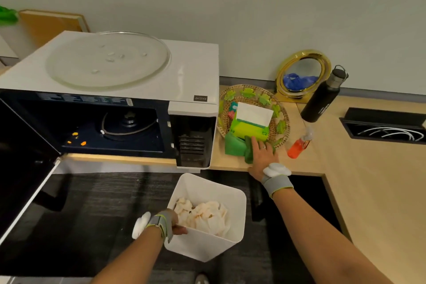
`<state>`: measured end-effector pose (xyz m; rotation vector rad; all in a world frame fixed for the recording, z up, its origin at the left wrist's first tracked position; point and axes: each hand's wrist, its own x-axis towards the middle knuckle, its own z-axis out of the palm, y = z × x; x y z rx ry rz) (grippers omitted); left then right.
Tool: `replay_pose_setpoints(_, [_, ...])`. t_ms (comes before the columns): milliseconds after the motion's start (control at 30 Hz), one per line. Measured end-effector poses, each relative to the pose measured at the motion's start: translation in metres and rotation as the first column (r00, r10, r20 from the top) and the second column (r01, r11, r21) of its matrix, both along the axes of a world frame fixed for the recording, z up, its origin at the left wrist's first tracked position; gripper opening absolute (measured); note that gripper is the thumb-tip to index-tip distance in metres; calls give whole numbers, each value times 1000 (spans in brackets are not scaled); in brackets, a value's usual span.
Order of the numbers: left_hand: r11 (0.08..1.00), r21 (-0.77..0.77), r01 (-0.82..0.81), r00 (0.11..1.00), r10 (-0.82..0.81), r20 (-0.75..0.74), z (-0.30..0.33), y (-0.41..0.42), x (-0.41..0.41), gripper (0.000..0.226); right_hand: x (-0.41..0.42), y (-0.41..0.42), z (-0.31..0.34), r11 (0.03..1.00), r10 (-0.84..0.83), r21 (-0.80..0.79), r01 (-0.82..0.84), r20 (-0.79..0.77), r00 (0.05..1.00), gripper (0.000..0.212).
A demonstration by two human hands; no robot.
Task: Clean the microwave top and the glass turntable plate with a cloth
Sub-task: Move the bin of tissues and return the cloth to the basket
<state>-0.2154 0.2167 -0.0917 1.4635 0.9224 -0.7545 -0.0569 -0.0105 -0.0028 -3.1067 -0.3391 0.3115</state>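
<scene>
Right hand (261, 153) flat on green cloth (237, 147), left hand (176, 223) gripping white bin (230, 191) rim.

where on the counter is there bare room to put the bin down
Bare counter lies right of the spray bottle, below the cable tray. It is crowded between the microwave and bottle: basket, green cloth, right hand.

wooden counter (368, 180) bears microwave (184, 71), woven tray (283, 110), black bottle (322, 101).
</scene>
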Motion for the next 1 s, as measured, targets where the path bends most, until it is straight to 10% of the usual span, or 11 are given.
replay_pose_setpoints(233, [995, 21, -99, 993, 100, -64, 5, -40, 29, 54, 12, -11, -5, 990, 32, 134, -30, -16, 999, 54])
replay_pose_setpoints(400, [787, 277, 551, 834, -521, -179, 23, -55, 39, 51, 15, -15, 7, 933, -100, 355, 61, 93, 991, 39])
replay_pose_setpoints(567, [721, 356, 595, 799, -577, -167, 13, -55, 39, 63, -9, -19, 37, 463, -517, 852, 244, 37, 855, 37])
replay_pose_setpoints(733, [959, 197, 204, 975, -180, -132, -5, -39, 26, 39, -53, 3, 47, -245, -327, 919, 309, -378, 866, 35])
replay_pose_setpoints(800, [997, 13, -80, 994, 80, -74, -6, -33, 14, 28, -76, 31, 39, -256, -174, 875, 411, -460, 871, 35])
replay_pose_setpoints(1000, [972, -51, -229, 973, 228, -26, 22, 12, -27, 40, -138, 129, 17, -119, 108, 818, 562, -552, 827, 33])
